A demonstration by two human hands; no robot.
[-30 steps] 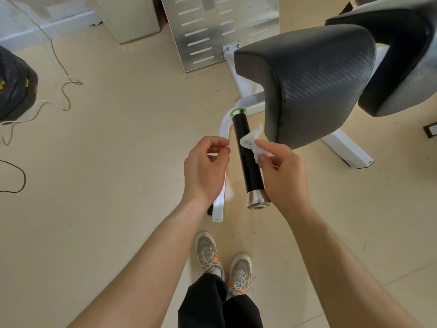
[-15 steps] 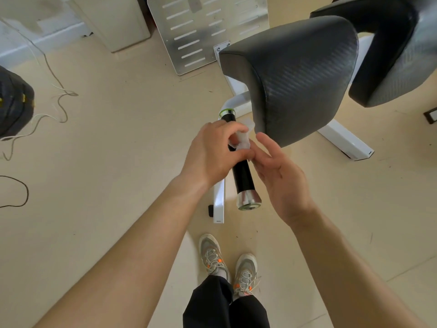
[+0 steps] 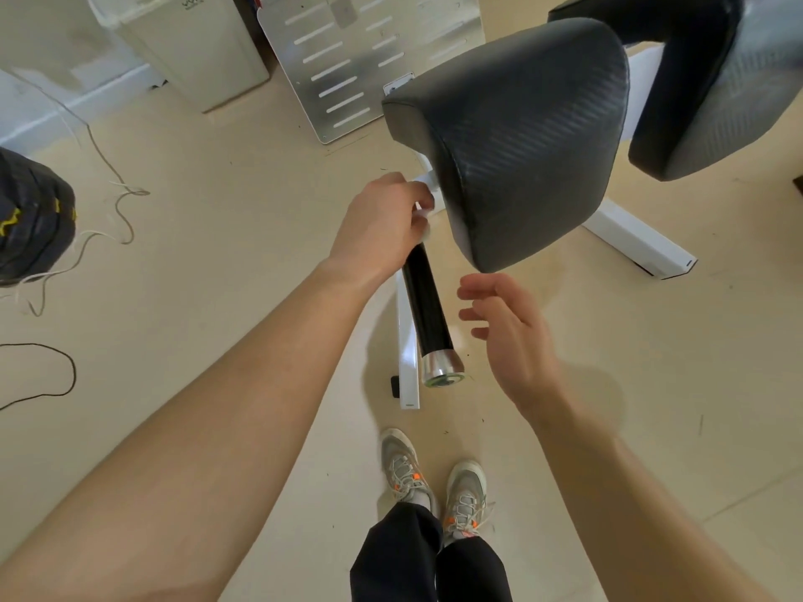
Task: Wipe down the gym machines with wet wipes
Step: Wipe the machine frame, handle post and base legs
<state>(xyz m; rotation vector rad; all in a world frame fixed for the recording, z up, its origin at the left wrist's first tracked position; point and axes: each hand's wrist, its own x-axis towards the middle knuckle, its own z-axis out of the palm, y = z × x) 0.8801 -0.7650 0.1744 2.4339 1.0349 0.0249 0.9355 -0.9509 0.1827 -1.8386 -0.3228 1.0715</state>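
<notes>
**Inspector:** Nearest first. The hands?

**Assistant:** The right hand (image 3: 508, 336) is slack, its fingers loose and holding nothing. It is near the handle (image 3: 428, 310) on its right side, but apart from it.

**Inspector:** How does the handle lie?

**Assistant:** Its long axis runs from the chrome cap by the person away toward the pad (image 3: 521, 141). The left hand (image 3: 382, 223) is clenched round the far end, over the wipe (image 3: 423, 215); only a white edge of it shows.

**Inspector:** The stroke, then?

**Assistant:** My judgement is that the bare black length lies cap-ward of the grip, so the stroke pulls toward the person.

**Inspector:** Count?

**Assistant:** One handle, one wipe, and two pads with the second pad (image 3: 704, 89).
</notes>
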